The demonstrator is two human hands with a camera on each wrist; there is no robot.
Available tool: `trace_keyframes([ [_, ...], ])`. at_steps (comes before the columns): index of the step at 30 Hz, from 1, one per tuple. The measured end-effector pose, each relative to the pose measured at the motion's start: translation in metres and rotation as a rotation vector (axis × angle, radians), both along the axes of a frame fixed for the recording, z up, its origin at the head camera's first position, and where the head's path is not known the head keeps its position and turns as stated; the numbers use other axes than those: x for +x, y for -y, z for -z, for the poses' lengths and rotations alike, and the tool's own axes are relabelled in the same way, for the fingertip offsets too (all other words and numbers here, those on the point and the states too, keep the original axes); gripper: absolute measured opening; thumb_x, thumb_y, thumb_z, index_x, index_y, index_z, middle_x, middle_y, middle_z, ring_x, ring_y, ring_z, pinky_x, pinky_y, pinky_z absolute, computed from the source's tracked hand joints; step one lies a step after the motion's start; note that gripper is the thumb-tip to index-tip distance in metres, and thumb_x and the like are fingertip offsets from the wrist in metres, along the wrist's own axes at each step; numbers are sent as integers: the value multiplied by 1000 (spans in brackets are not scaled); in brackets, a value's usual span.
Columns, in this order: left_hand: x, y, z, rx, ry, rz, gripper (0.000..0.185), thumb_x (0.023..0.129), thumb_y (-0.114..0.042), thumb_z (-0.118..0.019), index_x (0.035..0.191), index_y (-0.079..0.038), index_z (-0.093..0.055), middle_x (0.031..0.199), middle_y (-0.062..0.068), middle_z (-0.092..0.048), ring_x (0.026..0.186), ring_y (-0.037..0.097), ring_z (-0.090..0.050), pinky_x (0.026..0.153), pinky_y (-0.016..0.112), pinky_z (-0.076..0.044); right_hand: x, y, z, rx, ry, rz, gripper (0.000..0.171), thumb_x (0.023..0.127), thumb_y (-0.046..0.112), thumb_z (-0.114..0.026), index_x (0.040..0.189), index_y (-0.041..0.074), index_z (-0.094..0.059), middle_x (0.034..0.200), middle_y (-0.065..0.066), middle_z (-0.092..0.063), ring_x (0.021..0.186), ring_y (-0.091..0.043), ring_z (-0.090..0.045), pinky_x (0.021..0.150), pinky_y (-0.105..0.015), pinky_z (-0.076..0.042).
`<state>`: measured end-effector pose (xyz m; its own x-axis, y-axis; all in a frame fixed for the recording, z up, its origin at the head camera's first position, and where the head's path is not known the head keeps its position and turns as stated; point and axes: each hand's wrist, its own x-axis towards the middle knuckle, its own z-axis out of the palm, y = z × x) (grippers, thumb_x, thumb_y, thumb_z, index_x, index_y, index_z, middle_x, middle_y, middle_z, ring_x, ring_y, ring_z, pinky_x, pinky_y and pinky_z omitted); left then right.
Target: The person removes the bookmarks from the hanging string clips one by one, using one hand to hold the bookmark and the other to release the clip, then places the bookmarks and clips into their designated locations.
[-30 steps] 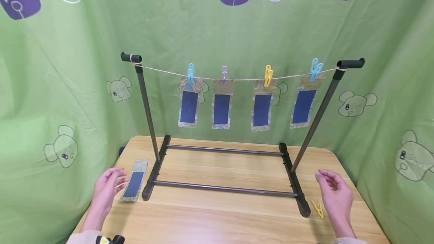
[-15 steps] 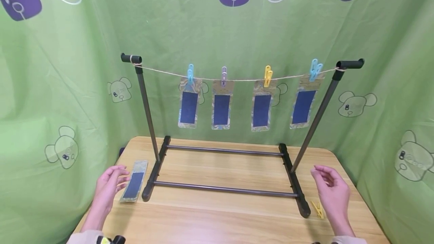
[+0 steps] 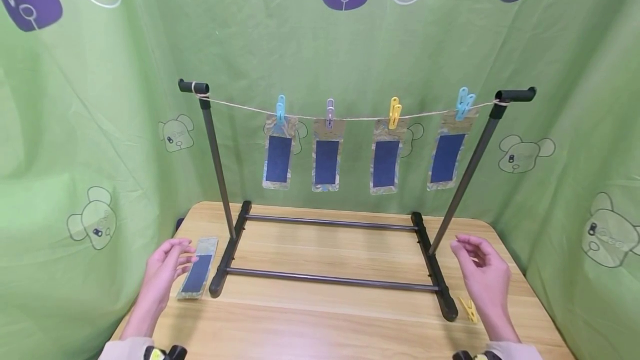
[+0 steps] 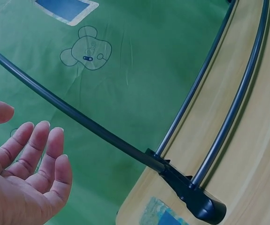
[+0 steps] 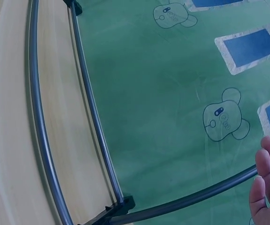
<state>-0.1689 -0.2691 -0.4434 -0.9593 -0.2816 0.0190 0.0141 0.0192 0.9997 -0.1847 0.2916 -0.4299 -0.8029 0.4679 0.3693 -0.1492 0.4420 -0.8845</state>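
My left hand (image 3: 167,271) hovers at the left, its fingers loosely bent with nothing between them. Just beside it, on the table, lies a patterned card strip (image 3: 198,272) with a dark blue panel. My right hand (image 3: 485,279) hangs in the air by the stand's right foot, fingers relaxed, holding nothing. A yellow clothespin (image 3: 468,310) lies on the table below it, partly hidden behind the wrist. Several similar strips hang from a string (image 3: 240,106), among them the leftmost strip (image 3: 278,159). Blue clothespins (image 3: 281,109), a purple clothespin (image 3: 330,113) and a yellow clothespin (image 3: 395,112) pinch them.
A black tube stand carries the string between its left post (image 3: 218,165) and right post (image 3: 467,182). Two low crossbars (image 3: 330,279) join its feet on the wooden table (image 3: 310,326). A green printed curtain (image 3: 310,49) encloses the back and sides.
My right hand has moved up and slightly left, away from the clothespin on the table. My left hand has risen slightly and shifted right. Strips and clothespins stay where they were.
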Motion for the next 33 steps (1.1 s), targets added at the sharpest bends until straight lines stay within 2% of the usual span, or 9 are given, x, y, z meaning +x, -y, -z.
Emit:
trace_keyframes([
  [3, 0, -1, -2, -6, -6, 5, 32, 101, -24, -53, 116, 5, -50, 88, -4, -66, 80, 15, -67, 69, 24, -56, -1, 3, -3, 10, -11, -6, 24, 88, 15, -74, 108, 3, -68, 87, 14, -67, 81, -2, -61, 69, -9, -47],
  [11, -1, -3, -6, -11, -31, 28, 30, 101, -21, -54, 115, 5, -51, 90, -2, -66, 82, 17, -66, 70, 24, -56, -2, 8, -12, 27, -17, -38, 24, 88, 16, -73, 108, 4, -68, 90, 13, -67, 83, -2, -61, 71, -9, -47],
  [16, -2, -6, -10, -12, -38, 41, 30, 101, -22, -54, 116, 5, -51, 91, 0, -65, 80, 13, -65, 71, 24, -56, -2, 12, -18, 35, -27, -65, 25, 88, 17, -73, 109, 4, -68, 92, 12, -67, 85, -3, -61, 72, -9, -47],
  [23, -5, -10, -16, -54, -43, 61, 33, 101, -17, -52, 122, 8, -48, 92, 0, -65, 81, 14, -65, 72, 25, -56, -4, 21, -28, 33, -60, -121, 27, 89, 14, -73, 111, 2, -66, 95, 8, -68, 87, -4, -61, 73, -10, -47],
  [33, -10, -16, -22, -67, -64, 87, 27, 102, -17, -49, 120, 3, -50, 94, 2, -66, 81, 15, -65, 74, 27, -56, -6, 34, -40, 42, -83, -174, 25, 90, 14, -70, 112, 2, -65, 95, 7, -68, 87, -6, -62, 73, -12, -49],
])
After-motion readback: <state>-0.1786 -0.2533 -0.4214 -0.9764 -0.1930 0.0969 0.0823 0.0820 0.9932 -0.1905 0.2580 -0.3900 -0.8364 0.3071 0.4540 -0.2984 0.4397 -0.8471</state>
